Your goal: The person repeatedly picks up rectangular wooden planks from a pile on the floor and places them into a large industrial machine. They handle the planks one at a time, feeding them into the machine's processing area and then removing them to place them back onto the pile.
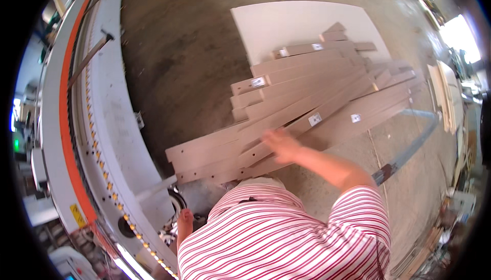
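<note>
Concrete floor (169, 60) gives room beside brown boards (302, 93); right grip (281, 144) released near an edge, left grip (185, 221) unclear.

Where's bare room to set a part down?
Concrete floor between the long machine and white board looks bare; so does the board's far side, beyond the brown panels. Crowded: the overlapping panels by the right hand.

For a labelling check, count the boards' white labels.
5 clear: one label and another at the far side of the boards, a third by their left edge, a fourth and fifth right of the right hand. Others may be hidden or blurred.
</note>
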A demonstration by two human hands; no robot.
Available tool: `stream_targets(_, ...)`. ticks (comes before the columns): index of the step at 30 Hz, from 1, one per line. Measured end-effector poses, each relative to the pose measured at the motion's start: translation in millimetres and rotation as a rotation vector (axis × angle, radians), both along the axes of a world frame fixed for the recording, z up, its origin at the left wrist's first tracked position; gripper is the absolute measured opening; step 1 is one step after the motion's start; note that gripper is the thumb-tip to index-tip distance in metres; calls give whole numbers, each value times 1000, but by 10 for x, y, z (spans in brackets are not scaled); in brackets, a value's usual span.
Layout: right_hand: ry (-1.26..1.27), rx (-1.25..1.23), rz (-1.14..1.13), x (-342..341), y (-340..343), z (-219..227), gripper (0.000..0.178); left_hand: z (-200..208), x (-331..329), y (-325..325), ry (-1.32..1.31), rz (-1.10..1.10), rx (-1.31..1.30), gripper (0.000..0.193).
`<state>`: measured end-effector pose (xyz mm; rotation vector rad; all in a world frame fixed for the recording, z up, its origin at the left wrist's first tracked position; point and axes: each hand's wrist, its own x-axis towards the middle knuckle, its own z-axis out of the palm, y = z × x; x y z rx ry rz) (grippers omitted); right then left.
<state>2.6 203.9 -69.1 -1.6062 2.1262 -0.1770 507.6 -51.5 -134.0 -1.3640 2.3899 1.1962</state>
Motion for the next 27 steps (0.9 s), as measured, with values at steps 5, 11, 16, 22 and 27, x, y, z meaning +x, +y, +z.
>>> stream_targets(5, 453, 197, 26, -586, 642, -418, 51, 312, -80, 92, 104, 105, 11, 18)
stream_targets(11, 421, 386, 157, -590, 306, -541, 54, 243, -381, 290, 354, 352, 377, 27)
stream_targets(16, 294, 321, 147, -224, -248, -129, 65, 583, -796, 431, 531, 671, 704, 31)
stream_targets(22, -230, -275, 314, 933, -1267, 317, 70, 877, -1255, 423, 1035, 879, 855, 33)
stream_targets(27, -242, 64, 362, 1302, -1585, 393, 85, 1017, -869, -175, 1198, 1274, 325, 36)
